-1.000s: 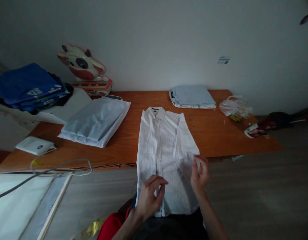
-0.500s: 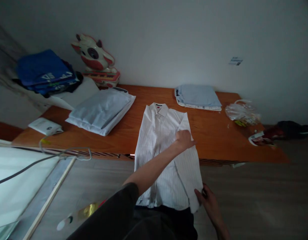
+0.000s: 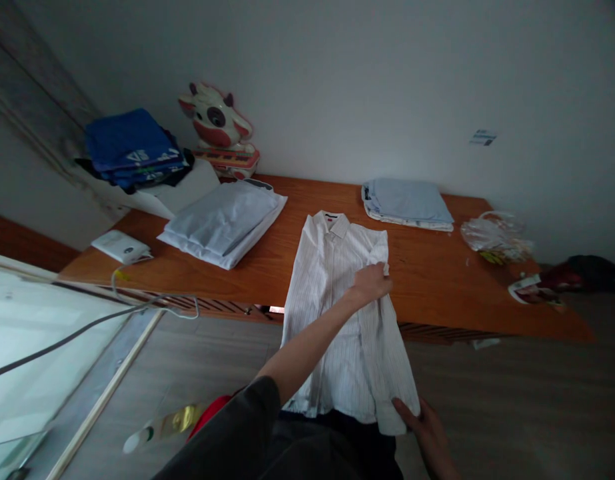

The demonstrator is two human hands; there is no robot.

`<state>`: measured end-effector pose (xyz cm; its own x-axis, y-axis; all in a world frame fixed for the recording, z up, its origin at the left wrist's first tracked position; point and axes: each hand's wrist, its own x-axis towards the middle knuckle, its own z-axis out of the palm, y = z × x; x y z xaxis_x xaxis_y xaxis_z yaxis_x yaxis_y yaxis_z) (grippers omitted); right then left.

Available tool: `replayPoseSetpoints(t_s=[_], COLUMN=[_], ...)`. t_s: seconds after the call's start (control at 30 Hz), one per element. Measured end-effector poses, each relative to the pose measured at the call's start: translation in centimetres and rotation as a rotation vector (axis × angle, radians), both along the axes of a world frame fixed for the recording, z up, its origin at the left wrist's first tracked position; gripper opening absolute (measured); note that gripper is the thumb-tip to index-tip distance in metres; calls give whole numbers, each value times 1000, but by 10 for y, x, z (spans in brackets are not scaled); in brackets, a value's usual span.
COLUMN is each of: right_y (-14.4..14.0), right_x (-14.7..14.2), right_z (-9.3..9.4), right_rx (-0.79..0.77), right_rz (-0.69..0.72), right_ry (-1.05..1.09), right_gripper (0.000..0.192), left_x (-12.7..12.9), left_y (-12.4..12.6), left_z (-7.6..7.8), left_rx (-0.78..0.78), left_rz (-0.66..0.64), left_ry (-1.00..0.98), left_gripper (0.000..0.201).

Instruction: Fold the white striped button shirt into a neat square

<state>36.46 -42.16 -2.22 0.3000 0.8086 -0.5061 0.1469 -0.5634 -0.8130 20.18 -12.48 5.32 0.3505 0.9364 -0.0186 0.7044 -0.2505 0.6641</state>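
Observation:
A white striped button-up shirt (image 3: 332, 333) lies front up, its collar and shoulders on the wooden table. Its lower part hangs over the front edge toward my body. My left arm reaches across the shirt, and my left hand (image 3: 372, 283) is closed on the upper part of the right-side sleeve, the fingertips partly hidden. Down near the hem, my right hand (image 3: 427, 430) pinches the edge of that same sleeve at the cuff, thumb on top. The sleeve lies lengthwise along the shirt's right side.
Folded clothes in a pale bag (image 3: 222, 223) lie left on the table (image 3: 257, 280); a folded light-blue stack (image 3: 407, 203) lies behind right. Also around are a cow toy (image 3: 217, 127), blue clothes (image 3: 137, 150), a white device (image 3: 121, 247), a plastic bag (image 3: 497, 237) and a floor bottle (image 3: 162, 427).
The view has shifted, so everything sits farther right. Both hands stay on the sleeve; its cuff end now lies a little differently under my right hand.

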Motion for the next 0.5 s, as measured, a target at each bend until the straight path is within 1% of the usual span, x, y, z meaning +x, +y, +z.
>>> replayPoseSetpoints(t_s=[0.03, 0.1, 0.2, 0.23, 0.3, 0.4, 0.43, 0.5], right_y=[-2, -6, -16, -20, -31, -50, -55, -61], right_x=[-2, -4, -6, -9, -22, -61, -77, -108], right_z=[1, 3, 10, 14, 19, 21, 19, 13], right_rx=[2, 11, 71, 100, 184, 358, 419, 519], right_rz=[15, 42, 7, 8, 44, 139, 173, 259], right_ry=[-3, -79, -338, -428, -575, -671, -675, -659], right_gripper=[29, 38, 59, 62, 60, 50, 46, 40], left_x=[-4, -10, -17, -19, -23, -31, -34, -41], left_y=[-1, -4, -12, -15, -19, -21, -20, -17], left_z=[-3, -8, -17, -20, -23, -27, -28, -30], left_rx=[-29, -101, -211, -246, -302, -340, -338, -288], left_rz=[45, 146, 304, 354, 435, 522, 536, 516], left_ry=[-105, -332, -630, -712, -851, -983, -1001, -976], left_gripper=[22, 13, 7, 7, 9, 22, 31, 57])
